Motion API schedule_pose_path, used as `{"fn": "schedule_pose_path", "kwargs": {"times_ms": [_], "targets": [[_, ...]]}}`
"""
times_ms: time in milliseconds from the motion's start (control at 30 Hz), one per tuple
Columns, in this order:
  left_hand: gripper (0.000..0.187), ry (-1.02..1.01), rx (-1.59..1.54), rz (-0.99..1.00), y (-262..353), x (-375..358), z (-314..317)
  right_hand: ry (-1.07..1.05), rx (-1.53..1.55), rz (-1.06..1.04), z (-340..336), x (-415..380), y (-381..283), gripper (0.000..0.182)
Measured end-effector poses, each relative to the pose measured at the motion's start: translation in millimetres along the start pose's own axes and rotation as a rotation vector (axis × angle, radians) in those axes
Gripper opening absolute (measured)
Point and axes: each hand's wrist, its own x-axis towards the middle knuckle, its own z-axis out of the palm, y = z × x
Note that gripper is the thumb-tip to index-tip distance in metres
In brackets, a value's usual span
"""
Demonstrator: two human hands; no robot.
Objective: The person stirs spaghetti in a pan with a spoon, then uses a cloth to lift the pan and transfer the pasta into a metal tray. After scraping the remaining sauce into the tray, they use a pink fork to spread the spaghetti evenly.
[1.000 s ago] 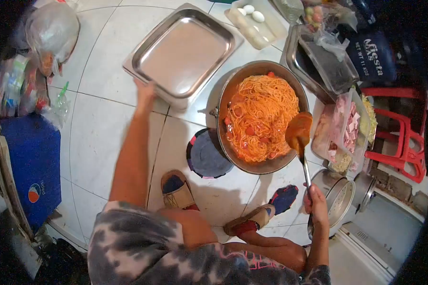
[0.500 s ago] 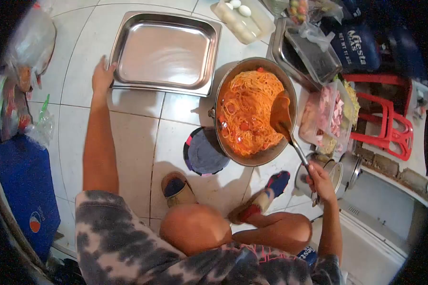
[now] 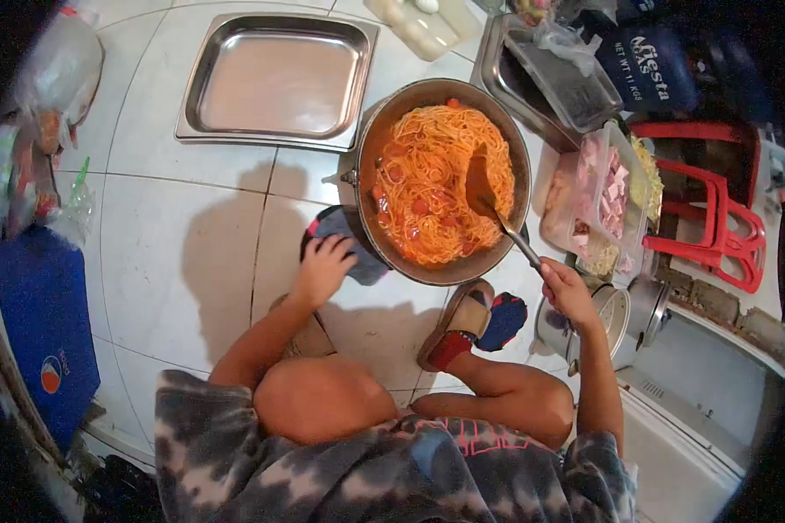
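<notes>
My right hand is closed round the handle of a large serving spoon, whose sauce-coated bowl rests in the spaghetti. Red sauce and sausage slices are mixed through the noodles, which fill a wide round pan on the floor. Left of the pan, my left hand lies over a round grey cloth pad, fingers apart; its thumb is hard to make out. Behind them stands a rectangular steel tray with nothing in it.
Containers with eggs and chopped pink meat stand beyond and right of the pan. Pots, a red plastic stool and a blue gas cylinder line the right side. A blue panel and plastic bags are at left.
My left hand has left the steel tray's edge and come down to the grey pad. My right hand still holds the spoon in the spaghetti. The camera view has shifted slightly.
</notes>
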Motion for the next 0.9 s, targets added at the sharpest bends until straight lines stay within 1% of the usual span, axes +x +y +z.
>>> {"fn": "schedule_pose_path", "kwargs": {"times_ms": [67, 133, 167, 200, 267, 300, 400, 467, 533, 567, 633, 667, 700, 733, 767, 800, 867, 900], "targets": [[0.04, -0.019, -0.064, -0.068, -4, -7, -30, -0.017, -0.01, -0.016, -6, 7, 0, 0.034], [0.03, 0.006, -0.517, -0.315, -9, -23, -29, -0.081, 0.037, -0.043, -12, 14, 3, 0.035], [0.025, 0.013, -0.746, -0.441, -8, -29, -27, -0.049, 0.018, -0.06, -14, 19, 6, 0.035], [0.023, -0.026, -1.083, -0.638, -3, -30, -39, -0.044, 0.022, -0.081, -15, 25, 8, 0.035], [0.02, -0.089, -1.753, -1.041, 9, -30, -83, -0.04, 0.033, -0.119, -16, 35, 6, 0.034], [0.017, -0.058, -1.944, -1.008, 19, -26, -97, -0.056, 0.054, -0.132, -16, 40, 2, 0.034], [0.011, -0.213, -2.094, -1.111, 38, -10, -98, -0.093, 0.082, -0.197, -15, 63, -3, 0.034], [0.007, -0.183, -2.122, -1.146, 61, 9, -84, -0.104, 0.102, -0.243, -14, 65, -18, 0.033], [0.005, -0.167, -2.156, -1.186, 89, 26, -59, -0.131, 0.145, -0.282, -14, 70, -20, 0.032], [0.003, -0.079, -2.274, -1.156, 102, 33, -43, -0.143, 0.18, -0.308, -14, 74, -17, 0.033], [0.005, 0.114, -2.498, -1.074, 124, 42, -16, -0.183, 0.2, -0.343, -17, 78, -10, 0.034], [0.014, 0.239, -2.613, -1.005, 130, 39, -11, -0.202, 0.21, -0.36, -17, 78, -8, 0.035], [0.023, 0.374, -2.721, -0.926, 136, 36, -6, -0.197, 0.264, -0.326, -22, 72, -10, 0.034], [0.033, 0.517, -2.823, -0.833, 144, 45, -21, -0.202, 0.28, -0.292, -25, 72, -8, 0.033], [0.039, 0.622, -2.898, -0.83, 154, 51, -39, -0.207, 0.296, -0.258, -28, 72, -6, 0.033], [0.039, 0.67, -2.922, -0.811, 156, 49, -36, -0.212, 0.312, -0.228, -30, 73, -5, 0.033], [0.04, 0.768, -2.974, -0.758, 160, 43, -26, -0.179, 0.339, -0.248, -32, 77, 0, 0.033], [0.037, 0.718, -2.888, -0.818, 162, 44, -26, -0.16, 0.354, -0.258, -33, 78, 2, 0.033]]}}
